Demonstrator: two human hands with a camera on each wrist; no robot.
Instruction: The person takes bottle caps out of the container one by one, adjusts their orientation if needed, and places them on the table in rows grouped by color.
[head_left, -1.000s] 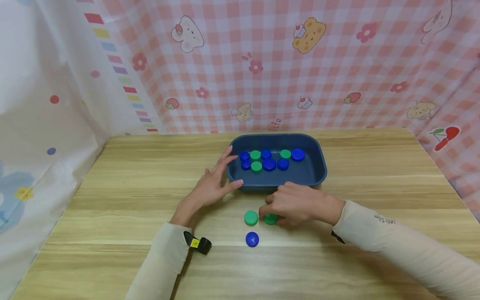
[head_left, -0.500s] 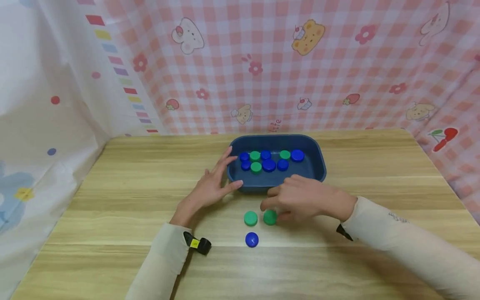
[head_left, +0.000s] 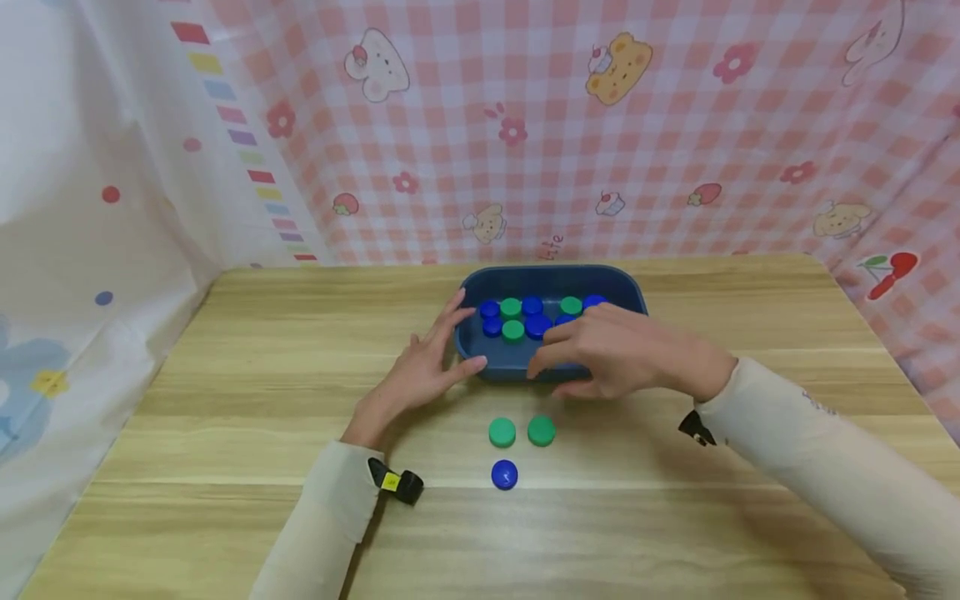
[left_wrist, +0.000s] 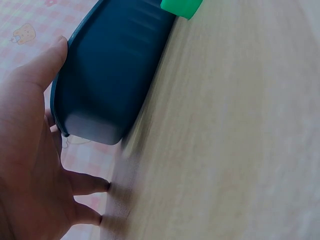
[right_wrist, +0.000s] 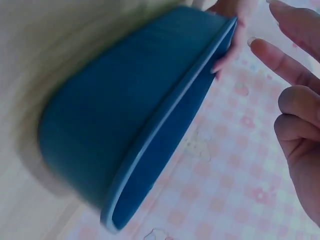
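Note:
The dark blue tray (head_left: 551,279) stands at the back of the table with several green and blue round caps inside. My left hand (head_left: 427,367) spans its left end, thumb and fingers spread and fairly straight, touching the rim. In the left wrist view two fingers of that hand reach down to the tabletop. My right hand (head_left: 618,350) hovers over the near right rim, hiding part of the tray. Thumb and index finger stand apart there with nothing between them, and the other fingers bend inward in the right wrist view.
In front of the tray lie a green cap (head_left: 502,432), a second green cap (head_left: 541,431) and a blue cap (head_left: 504,474). A pink checked curtain (head_left: 450,125) hangs right behind the wooden table (head_left: 300,375).
My right hand has let go of the right green cap, left it on the table, and moved up and away over the tray rim. The left hand has stayed put.

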